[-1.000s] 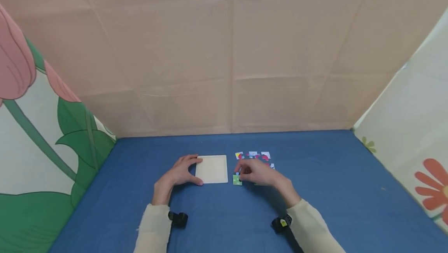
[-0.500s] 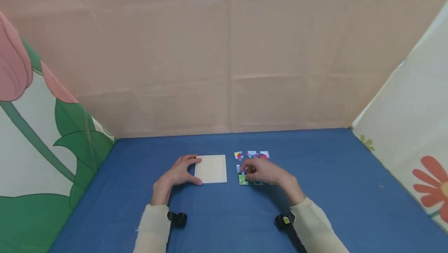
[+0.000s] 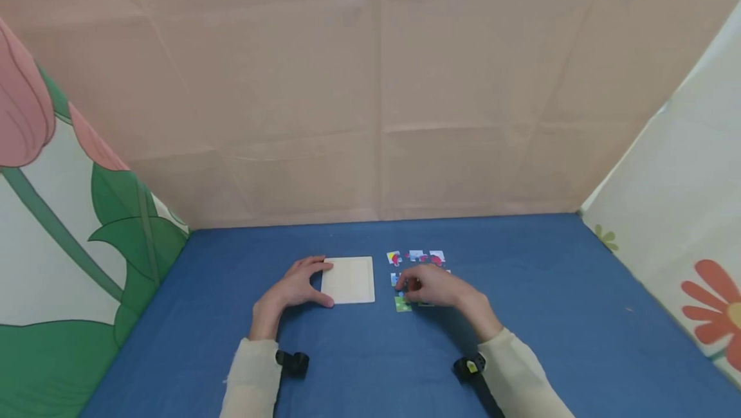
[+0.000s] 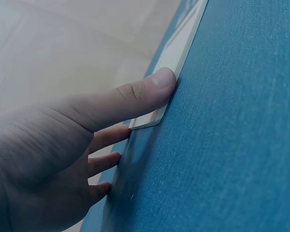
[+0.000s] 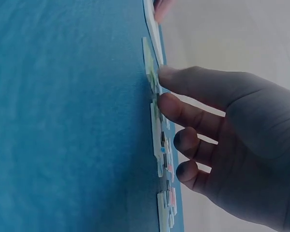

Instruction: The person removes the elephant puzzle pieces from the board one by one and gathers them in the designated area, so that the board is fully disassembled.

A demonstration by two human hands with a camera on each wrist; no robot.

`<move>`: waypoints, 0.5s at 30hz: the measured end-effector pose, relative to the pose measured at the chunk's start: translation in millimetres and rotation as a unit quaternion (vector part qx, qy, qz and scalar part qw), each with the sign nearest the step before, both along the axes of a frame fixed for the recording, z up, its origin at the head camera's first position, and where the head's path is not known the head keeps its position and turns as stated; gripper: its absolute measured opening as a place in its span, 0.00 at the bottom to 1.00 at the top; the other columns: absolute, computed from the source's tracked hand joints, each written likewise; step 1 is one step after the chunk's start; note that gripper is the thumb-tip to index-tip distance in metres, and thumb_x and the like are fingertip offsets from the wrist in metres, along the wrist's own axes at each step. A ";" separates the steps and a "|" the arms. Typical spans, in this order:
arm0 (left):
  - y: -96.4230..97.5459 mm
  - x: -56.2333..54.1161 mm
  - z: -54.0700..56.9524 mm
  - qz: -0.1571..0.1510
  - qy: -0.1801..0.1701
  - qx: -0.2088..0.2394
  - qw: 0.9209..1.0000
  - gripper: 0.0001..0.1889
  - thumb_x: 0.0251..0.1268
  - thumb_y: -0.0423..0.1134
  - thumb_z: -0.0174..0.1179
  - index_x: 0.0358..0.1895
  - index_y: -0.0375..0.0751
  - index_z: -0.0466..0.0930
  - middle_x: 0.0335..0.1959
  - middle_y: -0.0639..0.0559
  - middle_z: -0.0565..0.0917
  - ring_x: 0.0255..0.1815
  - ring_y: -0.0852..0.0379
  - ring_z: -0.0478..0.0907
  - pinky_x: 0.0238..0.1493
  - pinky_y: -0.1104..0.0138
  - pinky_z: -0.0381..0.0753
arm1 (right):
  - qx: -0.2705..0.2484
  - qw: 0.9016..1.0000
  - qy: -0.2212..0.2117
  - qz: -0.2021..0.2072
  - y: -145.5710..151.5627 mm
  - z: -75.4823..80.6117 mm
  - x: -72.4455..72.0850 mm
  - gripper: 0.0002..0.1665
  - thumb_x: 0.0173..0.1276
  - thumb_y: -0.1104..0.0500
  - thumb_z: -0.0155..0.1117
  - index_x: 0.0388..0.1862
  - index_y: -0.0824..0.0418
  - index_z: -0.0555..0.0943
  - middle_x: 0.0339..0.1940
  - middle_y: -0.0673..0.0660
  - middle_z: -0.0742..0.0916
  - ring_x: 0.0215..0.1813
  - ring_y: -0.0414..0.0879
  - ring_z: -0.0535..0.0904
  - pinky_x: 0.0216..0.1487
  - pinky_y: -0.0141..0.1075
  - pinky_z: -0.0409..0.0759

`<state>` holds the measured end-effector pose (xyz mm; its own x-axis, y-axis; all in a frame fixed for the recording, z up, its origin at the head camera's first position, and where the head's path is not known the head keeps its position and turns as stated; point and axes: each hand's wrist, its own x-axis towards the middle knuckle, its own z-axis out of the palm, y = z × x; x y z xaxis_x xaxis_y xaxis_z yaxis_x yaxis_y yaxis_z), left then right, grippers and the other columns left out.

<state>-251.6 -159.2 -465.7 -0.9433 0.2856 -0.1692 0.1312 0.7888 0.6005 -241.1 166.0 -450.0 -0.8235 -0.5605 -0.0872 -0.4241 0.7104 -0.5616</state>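
Observation:
A pale, square wooden board (image 3: 350,283) lies flat on the blue cloth. My left hand (image 3: 298,283) holds its left side, the thumb at the near corner and the index finger at the far one. In the left wrist view the thumb lies against the board's edge. To the right of the board, my right hand (image 3: 434,284) hovers low over a group of jigsaw pieces, its fingers loosely bent. Its thumb and index fingertips are right at a green jigsaw piece (image 3: 402,305), also in the right wrist view. The hand hides some pieces.
Beyond the right hand lie a yellow and red piece (image 3: 393,257) and two blue and pink ones, including a piece (image 3: 437,256) at the right. Blue cloth (image 3: 370,366) covers the table, with a beige sheet (image 3: 289,116) behind and printed flower panels at both sides.
The green piece has slid to the right and then a little toward me, with the right hand following. The left hand stays at the board.

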 end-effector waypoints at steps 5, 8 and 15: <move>-1.3 -0.1 0.6 0.000 0.000 -0.004 1.000 0.46 0.44 0.53 0.79 0.71 0.51 0.70 0.78 0.49 0.60 0.78 0.41 0.52 0.70 0.36 0.55 | 0.017 1.000 0.010 -0.016 -3.2 -1.2 -0.4 0.10 0.62 0.60 0.72 0.43 0.51 0.86 0.26 0.45 0.80 0.29 0.41 0.74 0.32 0.34 0.73; -1.7 -0.2 0.1 0.000 0.002 -0.006 1.000 0.46 0.44 0.53 0.79 0.71 0.51 0.70 0.78 0.49 0.60 0.78 0.41 0.52 0.70 0.35 0.55 | 0.019 0.999 0.014 -0.023 -3.9 -1.8 -1.1 0.09 0.63 0.59 0.71 0.43 0.50 0.86 0.26 0.45 0.80 0.28 0.40 0.74 0.32 0.34 0.73; -1.6 -0.6 2.6 0.001 -0.001 0.002 1.000 0.45 0.46 0.52 0.78 0.71 0.51 0.70 0.78 0.48 0.60 0.79 0.40 0.52 0.71 0.35 0.54 | -0.002 0.997 0.069 -0.026 6.5 0.8 -6.4 0.08 0.66 0.59 0.68 0.44 0.55 0.86 0.34 0.46 0.84 0.34 0.40 0.77 0.38 0.36 0.77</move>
